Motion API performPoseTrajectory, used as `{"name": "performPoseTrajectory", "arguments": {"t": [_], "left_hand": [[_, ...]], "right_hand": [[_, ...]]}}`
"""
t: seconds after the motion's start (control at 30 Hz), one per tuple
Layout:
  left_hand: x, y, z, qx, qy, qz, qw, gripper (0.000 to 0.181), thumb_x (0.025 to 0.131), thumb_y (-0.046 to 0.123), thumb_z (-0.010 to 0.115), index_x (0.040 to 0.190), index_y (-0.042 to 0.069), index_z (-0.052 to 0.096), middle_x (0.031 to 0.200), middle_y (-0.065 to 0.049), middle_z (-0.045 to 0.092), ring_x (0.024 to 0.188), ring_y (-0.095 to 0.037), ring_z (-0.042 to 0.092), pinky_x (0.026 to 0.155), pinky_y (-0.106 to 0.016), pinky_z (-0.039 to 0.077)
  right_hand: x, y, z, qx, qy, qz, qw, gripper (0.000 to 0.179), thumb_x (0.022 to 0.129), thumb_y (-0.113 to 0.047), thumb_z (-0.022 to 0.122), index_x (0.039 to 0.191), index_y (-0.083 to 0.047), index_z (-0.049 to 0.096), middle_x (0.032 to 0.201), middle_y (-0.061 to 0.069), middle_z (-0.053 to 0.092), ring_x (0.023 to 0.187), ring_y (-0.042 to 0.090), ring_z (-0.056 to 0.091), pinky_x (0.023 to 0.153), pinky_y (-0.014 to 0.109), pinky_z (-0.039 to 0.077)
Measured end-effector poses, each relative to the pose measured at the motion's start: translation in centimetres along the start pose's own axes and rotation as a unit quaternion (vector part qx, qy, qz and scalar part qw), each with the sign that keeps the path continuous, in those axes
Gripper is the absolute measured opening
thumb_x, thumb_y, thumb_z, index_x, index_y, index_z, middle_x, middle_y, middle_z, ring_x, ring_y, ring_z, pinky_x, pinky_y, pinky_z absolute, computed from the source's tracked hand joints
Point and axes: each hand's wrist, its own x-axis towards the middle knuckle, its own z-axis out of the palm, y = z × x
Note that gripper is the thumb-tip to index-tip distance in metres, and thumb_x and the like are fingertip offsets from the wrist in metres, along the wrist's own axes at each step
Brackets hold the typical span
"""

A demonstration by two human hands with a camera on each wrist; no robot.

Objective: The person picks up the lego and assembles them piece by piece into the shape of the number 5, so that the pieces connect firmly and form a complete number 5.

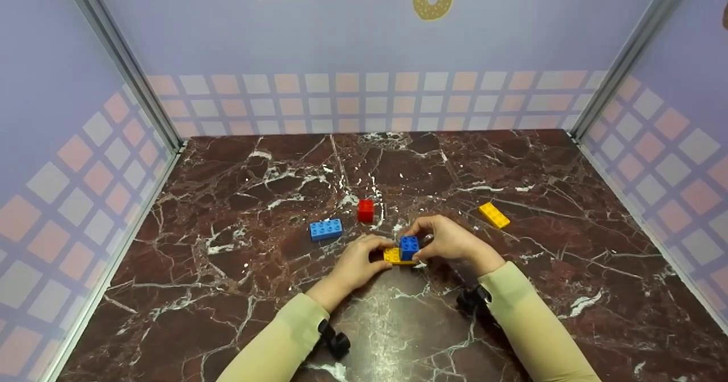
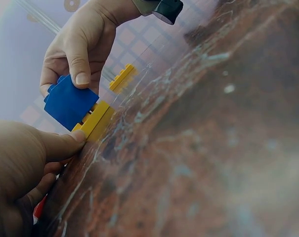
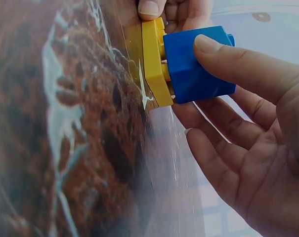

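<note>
In the head view my left hand (image 1: pixel 357 261) pinches the left end of a thin yellow building brick (image 1: pixel 391 255) that lies on the tabletop. My right hand (image 1: pixel 453 241) holds a dark blue building brick (image 1: pixel 409 246) between thumb and fingers, over the yellow one's right end. From the right wrist, yellow studs show in a narrow gap between the blue brick (image 3: pixel 189 66) and the yellow brick (image 3: pixel 154 61), so the two are not flush. The left wrist view shows the left thumb on the near end of the yellow brick (image 2: pixel 97 120).
Beyond the left hand lie a lighter blue brick (image 1: pixel 326 229) and a red brick (image 1: pixel 365 211). Another thin yellow brick (image 1: pixel 494 215) lies to the right, past the right hand. Patterned walls (image 1: pixel 375 41) enclose the marbled tabletop (image 1: pixel 273 200) at the back and both sides.
</note>
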Motion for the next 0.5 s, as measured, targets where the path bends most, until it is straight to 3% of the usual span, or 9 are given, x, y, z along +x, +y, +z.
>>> {"name": "performPoseTrajectory", "arguments": {"t": [0.5], "left_hand": [[0.09,-0.09,0.04,-0.003,0.008,0.005,1.0,0.038,0.085,0.012,0.082,0.121,0.006,0.073,0.125,-0.01,0.074,0.12,-0.03,0.066,0.11,-0.046,0.05]], "right_hand": [[-0.07,-0.14,0.42,0.005,0.01,0.023,0.9997,0.032,0.075,-0.003,0.088,0.102,-0.008,0.071,0.113,0.011,0.076,0.097,0.018,0.067,0.086,0.033,0.059]]}}
